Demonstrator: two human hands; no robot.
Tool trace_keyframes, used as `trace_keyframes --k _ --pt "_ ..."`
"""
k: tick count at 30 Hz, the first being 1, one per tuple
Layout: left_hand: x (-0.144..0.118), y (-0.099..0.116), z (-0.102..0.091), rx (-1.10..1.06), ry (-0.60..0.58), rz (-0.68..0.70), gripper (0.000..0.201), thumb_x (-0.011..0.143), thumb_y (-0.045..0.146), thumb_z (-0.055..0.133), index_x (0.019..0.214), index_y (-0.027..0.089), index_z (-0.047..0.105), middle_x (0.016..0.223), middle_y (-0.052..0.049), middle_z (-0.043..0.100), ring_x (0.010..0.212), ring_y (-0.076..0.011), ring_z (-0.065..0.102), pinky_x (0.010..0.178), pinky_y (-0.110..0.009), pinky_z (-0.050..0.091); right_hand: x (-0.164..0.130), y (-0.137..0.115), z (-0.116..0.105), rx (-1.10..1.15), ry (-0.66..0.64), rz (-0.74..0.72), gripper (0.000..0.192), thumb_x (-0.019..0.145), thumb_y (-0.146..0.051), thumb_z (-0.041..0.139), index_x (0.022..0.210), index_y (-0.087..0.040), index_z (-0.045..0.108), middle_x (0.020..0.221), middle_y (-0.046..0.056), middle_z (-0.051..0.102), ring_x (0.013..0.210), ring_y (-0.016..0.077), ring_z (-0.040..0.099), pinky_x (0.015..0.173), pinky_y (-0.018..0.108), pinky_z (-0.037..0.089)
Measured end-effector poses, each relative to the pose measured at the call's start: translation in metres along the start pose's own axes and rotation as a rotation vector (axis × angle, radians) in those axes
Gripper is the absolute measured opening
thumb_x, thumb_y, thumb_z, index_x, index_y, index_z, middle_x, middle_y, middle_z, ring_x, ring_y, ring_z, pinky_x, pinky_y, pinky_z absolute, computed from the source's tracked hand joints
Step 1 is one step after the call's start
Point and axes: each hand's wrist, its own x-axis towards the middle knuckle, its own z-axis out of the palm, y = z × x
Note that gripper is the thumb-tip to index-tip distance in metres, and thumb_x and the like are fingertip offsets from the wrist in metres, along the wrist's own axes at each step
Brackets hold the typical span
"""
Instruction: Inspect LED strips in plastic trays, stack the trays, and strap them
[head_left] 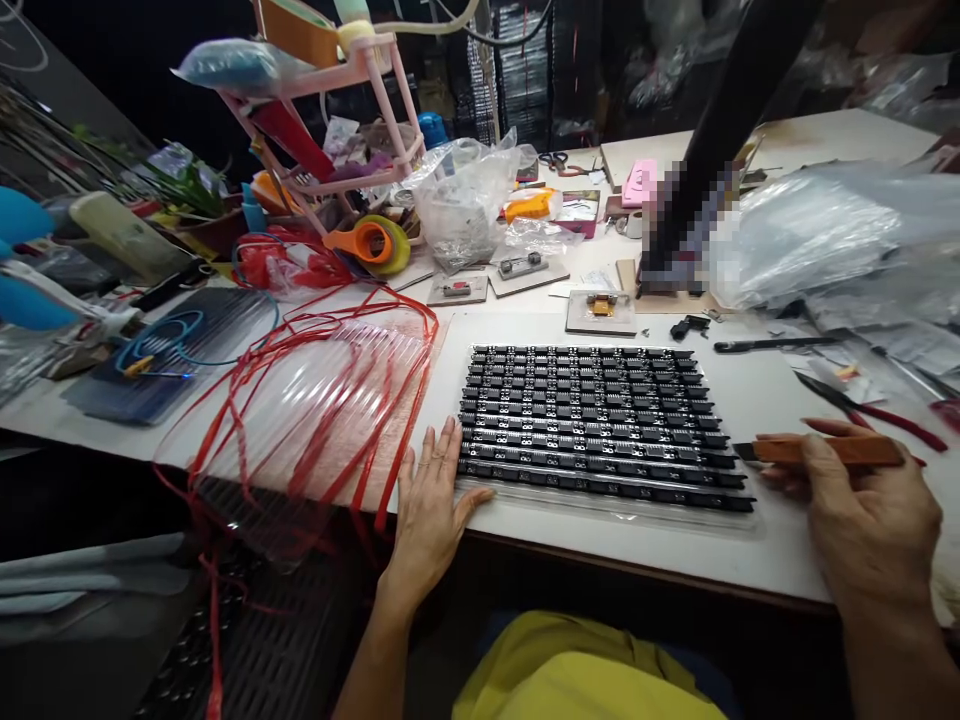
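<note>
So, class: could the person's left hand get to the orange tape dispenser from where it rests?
Probably yes, with a long stretch. The left hand lies flat at the table's near edge; the orange tape dispenser sits far back, beyond loose red straps it could pass over.

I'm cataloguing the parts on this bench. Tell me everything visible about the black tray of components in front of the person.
The tray is a flat rectangular bed of small black components packed in close rows, seemingly on clear plastic that shows along its near edge. It lies flat on the white table, near the front edge. The left hand rests flat on the table, touching its near left corner; the right hand holds a brown stick whose tip meets its right edge.
</note>
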Motion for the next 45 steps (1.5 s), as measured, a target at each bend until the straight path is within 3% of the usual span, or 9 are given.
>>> trace_keyframes --k 9,15,20,31,45 --pt "0.001 0.001 -0.004 -0.078 0.002 -0.013 0.075 0.088 0.051 0.044 0.148 0.022 0.008 0.149 -0.014 0.031 0.139 -0.0280 0.025 0.109 -0.050 0.024 0.001 0.006 -0.004 0.021 -0.037 -0.029 0.041 0.078 -0.046 0.065 0.110 -0.021 0.058 0.080 0.007 0.067 0.053 0.0157 0.060 0.055 0.030 0.050" --pt "0.006 0.005 -0.002 -0.091 0.100 -0.006 0.082 0.083 0.055 0.051 0.148 0.023 0.012 0.152 -0.017 0.023 0.141 -0.0320 0.016 0.110 -0.056 0.017 -0.003 0.011 -0.015 0.027 -0.062 -0.027 0.042 0.080 -0.046 0.063 0.112 -0.020 0.056 0.079 0.005 0.066 0.053 0.0165 0.061 0.051 0.029 0.049" --pt "0.014 0.033 0.001 -0.059 0.128 0.059 0.076 0.084 0.050 0.053 0.147 0.023 0.018 0.151 -0.017 0.023 0.141 -0.0330 0.011 0.109 -0.060 0.009 -0.008 0.017 -0.017 0.106 -0.070 -0.034 0.038 0.085 -0.045 0.058 0.114 -0.021 0.052 0.076 0.001 0.063 0.052 0.0132 0.060 0.048 0.024 0.047" --pt "0.029 0.105 0.018 -0.031 0.141 0.282 0.065 0.086 0.042 0.054 0.142 0.015 0.031 0.146 -0.019 0.034 0.140 -0.0318 0.020 0.111 -0.057 0.009 -0.009 0.020 -0.020 0.163 -0.140 -0.014 0.036 0.088 -0.044 0.053 0.115 -0.020 0.050 0.081 0.001 0.062 0.055 0.0112 0.060 0.053 0.024 0.051" --pt "0.038 0.165 0.029 -0.081 0.139 0.413 0.053 0.088 0.030 0.054 0.136 0.014 0.040 0.143 -0.018 0.040 0.139 -0.0305 0.022 0.112 -0.054 0.012 -0.011 0.020 -0.023 0.149 -0.187 -0.010 0.032 0.091 -0.042 0.048 0.114 -0.021 0.050 0.088 0.003 0.063 0.061 0.0126 0.061 0.059 0.027 0.052"
